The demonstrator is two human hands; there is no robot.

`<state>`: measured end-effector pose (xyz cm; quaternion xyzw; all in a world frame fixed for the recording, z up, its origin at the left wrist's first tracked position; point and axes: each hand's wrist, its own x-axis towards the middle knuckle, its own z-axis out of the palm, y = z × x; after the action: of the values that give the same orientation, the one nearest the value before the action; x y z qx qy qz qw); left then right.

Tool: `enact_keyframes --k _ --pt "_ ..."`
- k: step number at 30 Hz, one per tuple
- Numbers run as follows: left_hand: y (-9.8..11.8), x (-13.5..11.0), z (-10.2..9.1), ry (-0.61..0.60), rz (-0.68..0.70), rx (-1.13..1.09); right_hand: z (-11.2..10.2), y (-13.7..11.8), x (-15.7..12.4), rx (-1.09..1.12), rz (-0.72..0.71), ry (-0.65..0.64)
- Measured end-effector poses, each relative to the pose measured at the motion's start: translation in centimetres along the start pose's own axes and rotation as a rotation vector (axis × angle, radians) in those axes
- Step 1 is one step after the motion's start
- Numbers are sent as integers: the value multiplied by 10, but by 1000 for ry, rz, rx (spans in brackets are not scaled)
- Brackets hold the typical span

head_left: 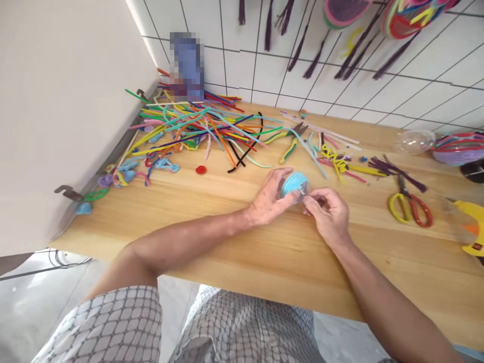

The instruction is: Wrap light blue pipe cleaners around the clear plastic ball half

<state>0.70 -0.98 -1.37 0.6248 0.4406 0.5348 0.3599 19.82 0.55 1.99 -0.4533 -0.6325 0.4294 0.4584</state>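
Observation:
A round, clear plastic ball (pixel 295 184) partly covered with light blue pipe cleaner sits in my left hand (pixel 269 197), whose fingers and thumb wrap round its left and lower sides. Close against the ball's right side, my right hand (pixel 328 212) is closed in a pinch of thumb and forefinger. What lies between those fingertips is too small and hidden to make out. Both hands are just above the wooden table (pixel 242 262), near its middle.
Loose coloured pipe cleaners (pixel 204 126) pile up at the back left. Pliers (pixel 293 141) lie behind my hands. Scissors (pixel 410 206) and a yellow glue gun (pixel 471 224) are to the right, with a clear ball (pixel 416 141) farther back. Tassels (pixel 315 60) hang along the tiled wall.

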Motion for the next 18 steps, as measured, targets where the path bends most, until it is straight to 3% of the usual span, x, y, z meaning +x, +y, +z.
enact_keyframes --k 12,18 --pt "0 -1 0 -37 52 55 1 5 -5 -64 12 45" --pt "0 -4 -4 -34 5 91 4 1 -5 -53 -5 80"
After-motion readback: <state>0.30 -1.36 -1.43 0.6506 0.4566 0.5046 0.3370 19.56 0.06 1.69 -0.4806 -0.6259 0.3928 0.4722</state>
